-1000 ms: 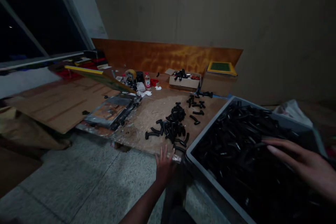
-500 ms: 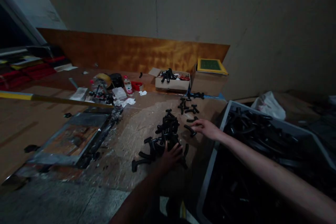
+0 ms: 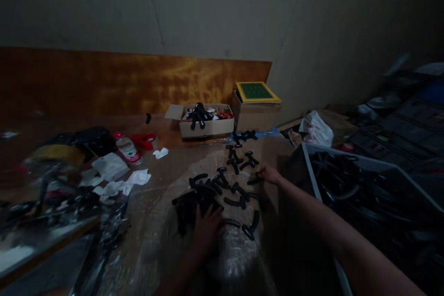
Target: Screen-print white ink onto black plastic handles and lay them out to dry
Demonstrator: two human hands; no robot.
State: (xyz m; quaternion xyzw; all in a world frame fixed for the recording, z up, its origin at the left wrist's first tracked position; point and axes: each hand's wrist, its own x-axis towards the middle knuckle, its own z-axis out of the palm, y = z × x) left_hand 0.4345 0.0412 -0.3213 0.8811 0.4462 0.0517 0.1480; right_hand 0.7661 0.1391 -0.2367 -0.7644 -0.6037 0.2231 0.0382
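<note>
- Versus 0.5 s ago: view has turned rightward. Left hand remains at the black handles; more of these now lie spread out between the hands. Right hand is again out of the grey crate, as then; at 1.0 s ago it was inside.
- Left hand: fingers spread apart over the heap's near side; cannot tell whether any piece is gripped.
- Right hand: fingers curled at one loose handle, 2 o'clock of the left hand; cannot tell whether clamped. Hands well apart.
- Handles: on the table, black, slightly glossy, curved, many with a crosspiece at one end. Heap dense and dark; strays run from its 12 to 3 o'clock.
- Around the heap: small carton at 12, more black pieces on top; bigger box at 1, yellow-edged green panel on it; bottle at 10; crumpled tissue at 9; crate at 3, filled with black pieces.
- In the way: left hand covers part of the heap; right forearm crosses the crate's near-left side.
</note>
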